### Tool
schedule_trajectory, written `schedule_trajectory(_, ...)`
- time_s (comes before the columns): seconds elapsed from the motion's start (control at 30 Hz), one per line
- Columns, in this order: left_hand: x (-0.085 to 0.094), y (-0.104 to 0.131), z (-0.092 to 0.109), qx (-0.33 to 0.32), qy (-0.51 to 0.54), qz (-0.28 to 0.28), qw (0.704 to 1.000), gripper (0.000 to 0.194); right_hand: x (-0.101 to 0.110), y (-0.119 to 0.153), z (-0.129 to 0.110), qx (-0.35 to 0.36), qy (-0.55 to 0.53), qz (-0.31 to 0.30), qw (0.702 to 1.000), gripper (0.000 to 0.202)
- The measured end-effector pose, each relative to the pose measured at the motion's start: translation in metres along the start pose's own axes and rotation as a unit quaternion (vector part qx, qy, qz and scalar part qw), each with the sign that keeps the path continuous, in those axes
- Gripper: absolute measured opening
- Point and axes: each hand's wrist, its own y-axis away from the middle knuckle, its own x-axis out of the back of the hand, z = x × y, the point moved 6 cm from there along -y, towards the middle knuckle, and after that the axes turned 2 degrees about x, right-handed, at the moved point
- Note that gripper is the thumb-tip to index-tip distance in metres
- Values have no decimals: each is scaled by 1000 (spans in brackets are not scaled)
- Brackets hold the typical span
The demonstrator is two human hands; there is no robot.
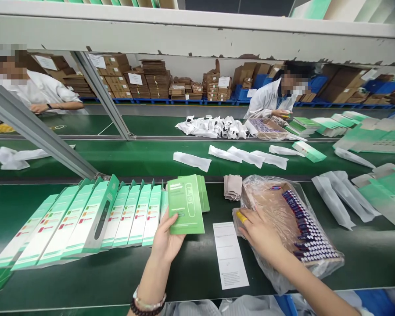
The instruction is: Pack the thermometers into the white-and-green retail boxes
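Green booklets [186,205], a small stack, stand upright at the centre of the frame, pinched at their lower edge by the left hand [166,240]; its grip is clamped on them, thumb in front and fingers behind. A beaded bracelet [147,303] circles that wrist. Just left of the booklets, a fanned row of long green-and-white boxes [79,221] leans across the lower left of the green tabletop [118,274].

Right of centre, the right hand [261,235] lies palm down on a clear plastic bag [283,210], fingers spread and holding nothing; one fingertip wears a yellow cot [241,217]. Inside the bag is a cardboard tray [270,206] holding rows of small dark blue items [307,232], too small to identify. Between the two hands a white printed sheet [229,254] lies flat on the tabletop. A folded beige cloth [233,187] sits just above the bag.

Farther back, white sleeves [230,154] lie scattered on a green belt [145,156]. At the upper right, a person in a white coat [266,100] bends over another tray; at the upper left, another person in white [42,94] sits. Brown cartons [154,79] are stacked along the back wall.
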Motion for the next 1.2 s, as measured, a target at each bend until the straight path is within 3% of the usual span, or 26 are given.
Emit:
schedule_trajectory(0.1, 10, 23, -21, 98, 176, -10, 979, 66, -10, 18, -39, 75, -33, -19, 997, 45)
schedule_trajectory(0.17, 16, 32, -30, 122, 196, -1, 973, 72, -24, 44, -67, 141, -60, -18, 988, 60)
schedule_trajectory(0.23, 18, 36, -37, 141, 200, 13, 970, 74, -38, 73, -86, 177, -68, 21, 982, 55)
schedule_trajectory(0.33, 15, 37, -46, 170, 203, 33, 964, 71, -49, 107, -93, 183, -107, 78, 974, 37)
schedule_trajectory(0.4, 12, 38, -50, 182, 208, 41, 960, 67, -48, 116, -88, 165, -172, 91, 967, 32)
schedule_trajectory(0.53, 8, 41, -53, 187, 213, 50, 958, 67, -30, 99, -74, 94, -251, 127, 955, 27)
schedule_trajectory(0.77, 8, 52, -41, 171, 192, 70, 964, 68, -1, 54, -60, 39, -315, 207, 926, 27)
schedule_trajectory(0.87, 9, 58, -37, 168, 180, 68, 967, 67, 3, 53, -60, 28, -302, 218, 928, 23)
schedule_trajectory(1.07, 17, 64, -40, 174, 166, 71, 968, 67, -12, 66, -82, 81, -298, 163, 937, 16)
schedule_trajectory(1.2, 18, 67, -42, 172, 148, 80, 971, 68, 12, 66, -53, -46, -335, 211, 917, 18)
